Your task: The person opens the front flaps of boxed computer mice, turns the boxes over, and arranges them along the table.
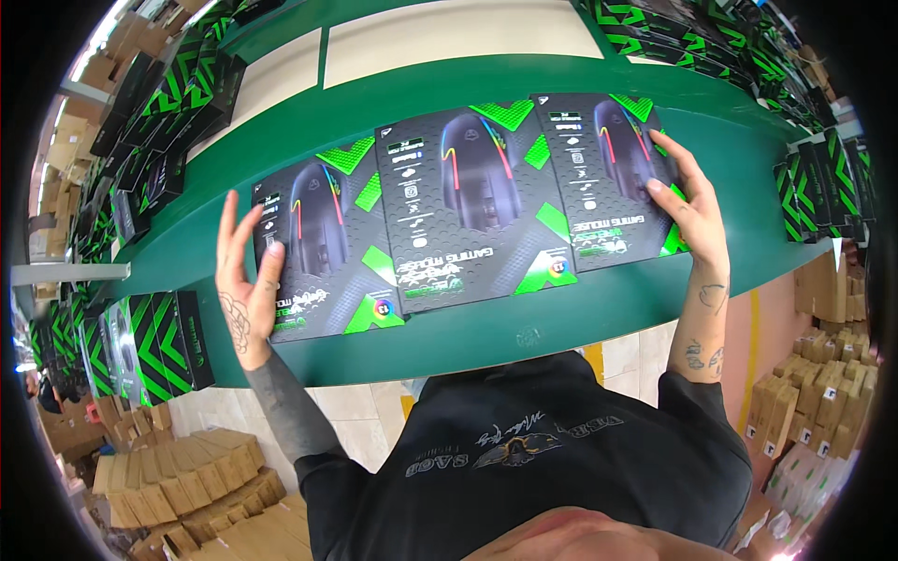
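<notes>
From the head camera, framing three black-and-green mouse boxes (479, 234), side by side on a green table (468, 344), between left hand (247, 290), spread wide at one outer edge, and right hand (694, 204), spread wide at the opposite edge, with similar boxes (161, 341) beyond both.

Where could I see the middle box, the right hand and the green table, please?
Middle box (474, 206): head view, on its printed upper face.
Right hand (702, 213): head view, back of the hand.
Green table (617, 297): head view, on its bare top.
</notes>
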`<state>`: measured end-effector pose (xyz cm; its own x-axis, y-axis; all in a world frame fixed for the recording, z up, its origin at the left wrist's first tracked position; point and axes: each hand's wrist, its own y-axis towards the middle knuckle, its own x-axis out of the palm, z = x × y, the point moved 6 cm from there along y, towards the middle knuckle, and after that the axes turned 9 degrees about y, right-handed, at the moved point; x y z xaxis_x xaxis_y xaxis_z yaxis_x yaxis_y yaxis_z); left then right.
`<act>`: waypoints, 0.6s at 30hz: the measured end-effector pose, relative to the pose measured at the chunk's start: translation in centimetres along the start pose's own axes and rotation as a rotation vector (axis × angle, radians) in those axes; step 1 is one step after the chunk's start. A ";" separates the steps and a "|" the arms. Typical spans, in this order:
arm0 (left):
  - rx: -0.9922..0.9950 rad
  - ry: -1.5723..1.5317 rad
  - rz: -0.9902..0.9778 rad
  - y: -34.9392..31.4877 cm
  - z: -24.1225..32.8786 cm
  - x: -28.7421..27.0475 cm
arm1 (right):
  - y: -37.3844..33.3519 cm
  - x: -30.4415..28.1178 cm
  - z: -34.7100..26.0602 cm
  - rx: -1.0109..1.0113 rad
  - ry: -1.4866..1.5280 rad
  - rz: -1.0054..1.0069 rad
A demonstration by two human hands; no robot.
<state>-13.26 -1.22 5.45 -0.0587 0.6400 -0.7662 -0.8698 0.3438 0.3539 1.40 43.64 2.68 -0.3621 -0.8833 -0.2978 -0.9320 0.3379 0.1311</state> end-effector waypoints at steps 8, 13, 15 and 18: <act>0.490 0.417 -0.375 -1.9 10.6 3.9 | 8.0 1.2 -1.7 -0.406 -0.540 -0.176; 0.506 0.566 -0.344 -2.0 8.8 4.8 | 7.7 0.9 1.9 -0.104 0.170 -0.111; 0.518 0.527 -0.357 -1.6 10.5 4.8 | 6.2 -0.7 4.2 0.096 0.606 0.207; 0.518 0.497 -0.367 -1.8 12.1 6.1 | 7.6 -0.7 6.5 -0.371 1.290 -0.410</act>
<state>-6.15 10.39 6.58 -0.1305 0.0862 -0.9877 -0.5455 0.8256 0.1442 -5.54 48.91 -2.25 0.3883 -0.6380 0.6650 -0.8352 0.0612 0.5465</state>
